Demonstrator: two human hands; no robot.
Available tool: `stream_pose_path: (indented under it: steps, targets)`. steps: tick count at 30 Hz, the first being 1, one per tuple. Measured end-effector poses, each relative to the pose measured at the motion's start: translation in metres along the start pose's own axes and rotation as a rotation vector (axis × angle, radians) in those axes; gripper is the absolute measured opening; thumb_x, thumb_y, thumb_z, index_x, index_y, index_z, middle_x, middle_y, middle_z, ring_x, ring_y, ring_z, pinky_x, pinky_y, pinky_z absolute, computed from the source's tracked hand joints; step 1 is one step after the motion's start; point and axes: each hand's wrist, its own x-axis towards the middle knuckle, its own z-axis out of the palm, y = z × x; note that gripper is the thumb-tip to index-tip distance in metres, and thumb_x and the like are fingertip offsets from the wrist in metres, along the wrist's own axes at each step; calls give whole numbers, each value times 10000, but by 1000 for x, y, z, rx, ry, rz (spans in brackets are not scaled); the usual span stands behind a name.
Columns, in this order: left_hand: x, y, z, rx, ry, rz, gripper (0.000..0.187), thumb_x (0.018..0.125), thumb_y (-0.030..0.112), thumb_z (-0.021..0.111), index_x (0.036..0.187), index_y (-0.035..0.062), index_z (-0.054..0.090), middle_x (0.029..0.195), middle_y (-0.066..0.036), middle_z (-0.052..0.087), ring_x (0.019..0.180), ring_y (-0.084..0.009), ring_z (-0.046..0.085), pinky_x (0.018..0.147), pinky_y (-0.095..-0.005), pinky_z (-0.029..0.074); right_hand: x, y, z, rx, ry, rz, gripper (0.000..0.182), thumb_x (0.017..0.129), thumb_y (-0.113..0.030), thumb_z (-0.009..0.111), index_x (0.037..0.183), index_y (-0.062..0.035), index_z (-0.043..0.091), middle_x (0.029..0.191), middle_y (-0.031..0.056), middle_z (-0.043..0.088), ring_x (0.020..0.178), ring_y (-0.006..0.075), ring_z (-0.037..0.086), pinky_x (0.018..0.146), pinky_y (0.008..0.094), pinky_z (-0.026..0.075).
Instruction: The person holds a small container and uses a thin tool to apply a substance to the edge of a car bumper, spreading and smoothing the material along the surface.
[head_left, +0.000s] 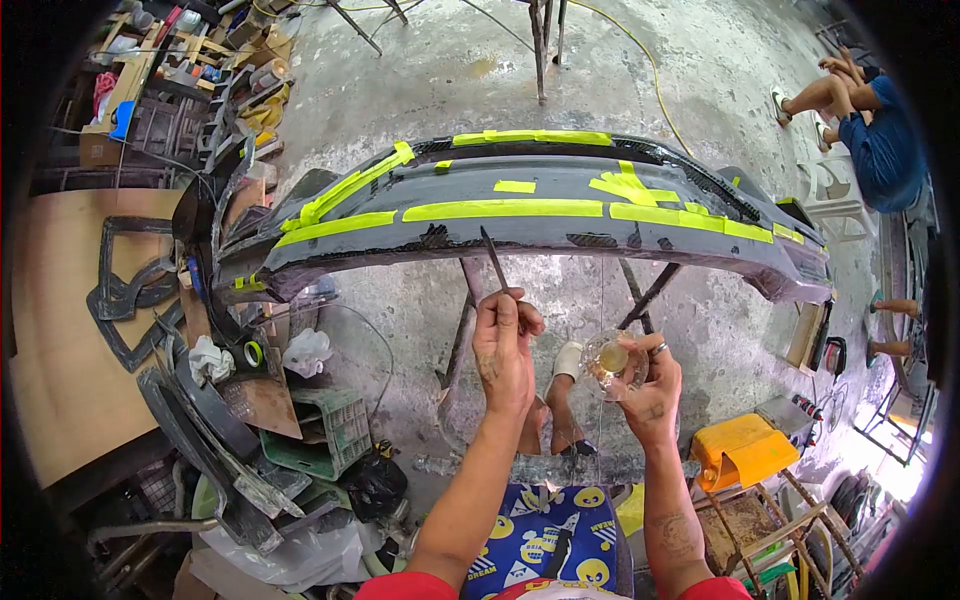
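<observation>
L hand [503, 350] pinches a thin stick [494, 258] near the taped bumper [540, 215]; R hand [648, 385] grips a clear cup [610, 358] w/ yellowish liquid. If cup tilts, liquid may spill on legs.

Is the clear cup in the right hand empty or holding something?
Holding something: the clear cup in the right hand shows a small amber pool at its bottom, otherwise looking unfilled.

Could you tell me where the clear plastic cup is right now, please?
In the head view, the clear plastic cup sits just right of centre, held up in the right hand, below the taped bumper and beside the left hand holding a thin stick.
</observation>
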Motion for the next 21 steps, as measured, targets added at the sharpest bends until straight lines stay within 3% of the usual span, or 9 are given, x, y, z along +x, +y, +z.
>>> stream_pose_path:
  steps: [11,21]
  targets:
    - [-27,-10,-9,321,-13,-106,249,1076,247,574,1152,14,618,818,-43,632,695,-98,543,642,-237,436,-1,-1,-7,10,15,-1,473,707,-137,909,1068,-13,629,931,22,685,855,89,615,780,249,503]
    - [-27,8,-13,219,37,-68,251,1080,265,566,1151,25,594,795,-35,612,661,-88,493,618,-231,404,-3,-1,-9,5,-11,-13,499,704,-198,906,1076,-13,631,950,32,697,862,98,624,792,265,508]
